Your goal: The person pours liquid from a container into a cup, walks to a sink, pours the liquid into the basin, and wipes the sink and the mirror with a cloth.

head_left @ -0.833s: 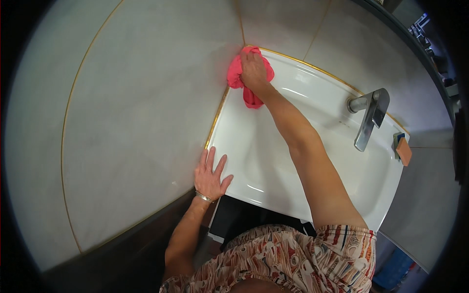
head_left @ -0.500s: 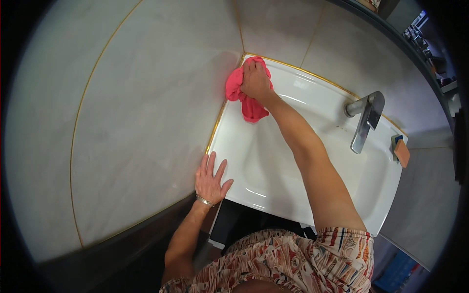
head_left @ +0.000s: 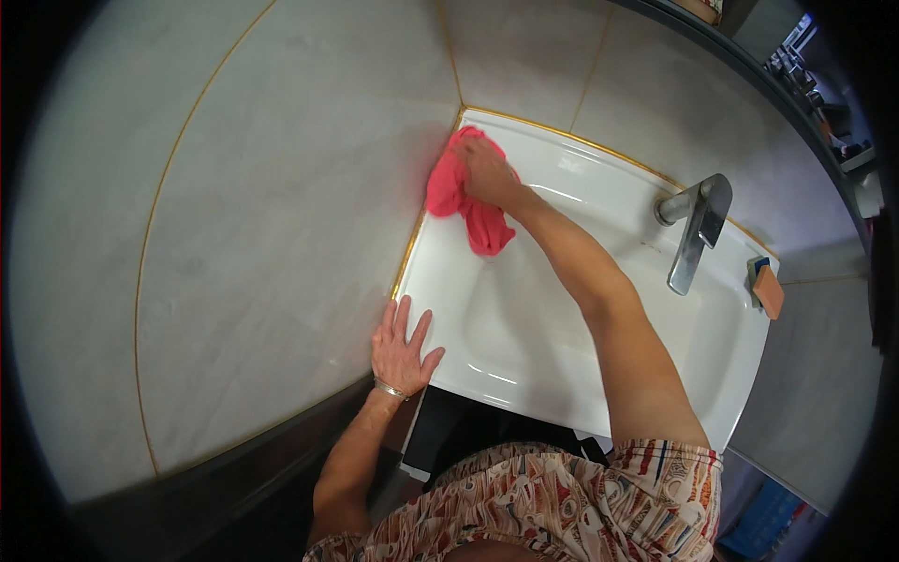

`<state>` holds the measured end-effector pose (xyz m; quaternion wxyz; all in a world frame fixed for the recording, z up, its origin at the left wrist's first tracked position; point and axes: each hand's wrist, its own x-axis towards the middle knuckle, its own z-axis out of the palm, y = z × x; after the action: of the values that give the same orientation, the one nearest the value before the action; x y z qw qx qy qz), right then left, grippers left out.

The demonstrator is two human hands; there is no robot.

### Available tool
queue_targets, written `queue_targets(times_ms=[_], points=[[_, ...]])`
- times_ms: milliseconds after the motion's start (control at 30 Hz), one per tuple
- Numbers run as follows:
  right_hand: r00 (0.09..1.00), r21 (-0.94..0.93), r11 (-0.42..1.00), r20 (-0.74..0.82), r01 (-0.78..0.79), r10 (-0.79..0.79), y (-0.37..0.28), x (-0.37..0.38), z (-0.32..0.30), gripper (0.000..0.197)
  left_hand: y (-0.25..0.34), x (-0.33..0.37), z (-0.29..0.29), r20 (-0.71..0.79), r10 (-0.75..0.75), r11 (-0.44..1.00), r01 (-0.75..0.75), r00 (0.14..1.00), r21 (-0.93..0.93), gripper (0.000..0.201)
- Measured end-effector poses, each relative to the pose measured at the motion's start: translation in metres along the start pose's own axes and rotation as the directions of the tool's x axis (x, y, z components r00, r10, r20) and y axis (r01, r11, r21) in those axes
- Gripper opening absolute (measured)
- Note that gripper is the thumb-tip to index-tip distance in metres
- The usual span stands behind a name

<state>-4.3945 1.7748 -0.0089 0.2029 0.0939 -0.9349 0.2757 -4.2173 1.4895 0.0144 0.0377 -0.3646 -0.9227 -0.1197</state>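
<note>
A bright pink cloth (head_left: 487, 229) lies bunched on the far left part of the white sink (head_left: 449, 318), against the wall side. My right hand (head_left: 488, 173) presses down on it with bent fingers, slightly blurred and partly sunk in the folds. The arm reaches across the basin from the lower right. At the sink's near left corner, my left hand (head_left: 400, 349) rests flat with its fingers spread, the tips by the gold edge strip. It holds nothing.
A chrome faucet (head_left: 698, 229) rises from the back right of the sink. An orange block with a sponge (head_left: 768, 292) sits at the right rim. Grey tiled walls (head_left: 262, 215) border the left and back, and a dark-framed mirror (head_left: 749, 56) curves above.
My right hand has drawn the pink cloth a little nearer along the left rim, away from the back corner. The left hand stays in place.
</note>
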Motion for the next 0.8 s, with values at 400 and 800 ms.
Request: queue_targets(times_ms=[400,800], points=[[0.932,0.21,0.966,-0.295,-0.151,0.209,0.021,0.032,0.035,0.059,0.002,0.003,0.002,-0.032,0.018,1.0,-0.018,0.999,-0.007,0.058],[0.998,0.358,0.934,-0.048,-0.013,0.032,-0.107,-0.076,0.022,0.058,-0.002,-0.003,0.011,-0.204,0.039,0.997,-0.052,0.978,-0.059,0.08]])
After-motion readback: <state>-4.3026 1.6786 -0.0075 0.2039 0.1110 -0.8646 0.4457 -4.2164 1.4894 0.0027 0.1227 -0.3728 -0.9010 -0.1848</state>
